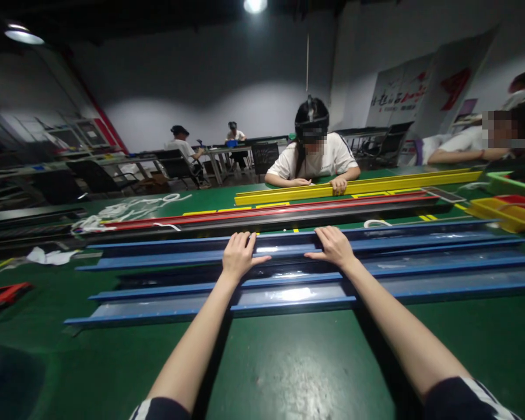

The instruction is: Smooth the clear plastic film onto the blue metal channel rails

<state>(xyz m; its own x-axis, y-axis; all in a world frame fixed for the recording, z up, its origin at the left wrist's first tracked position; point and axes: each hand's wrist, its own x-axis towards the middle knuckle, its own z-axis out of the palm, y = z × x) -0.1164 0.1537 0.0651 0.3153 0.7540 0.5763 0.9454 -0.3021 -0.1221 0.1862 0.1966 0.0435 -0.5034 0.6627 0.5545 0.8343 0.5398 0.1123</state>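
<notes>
Both my arms reach out over a green table [289,361]. My left hand [238,255] and my right hand [332,245] rest side by side on the far blue channel [166,248], fingers curled over its far rim and gripping it. A second long blue channel [166,300] lies nearer to me, parallel to the first, under my forearms. Both channels are shiny and run left to right across the table.
Beyond the blue channels lie a red and dark rail [266,214] and a yellow rail [376,185], which a person opposite [312,154] touches. White cord [122,211] lies at the left, yellow and red trays [507,210] at the right. More people sit farther back.
</notes>
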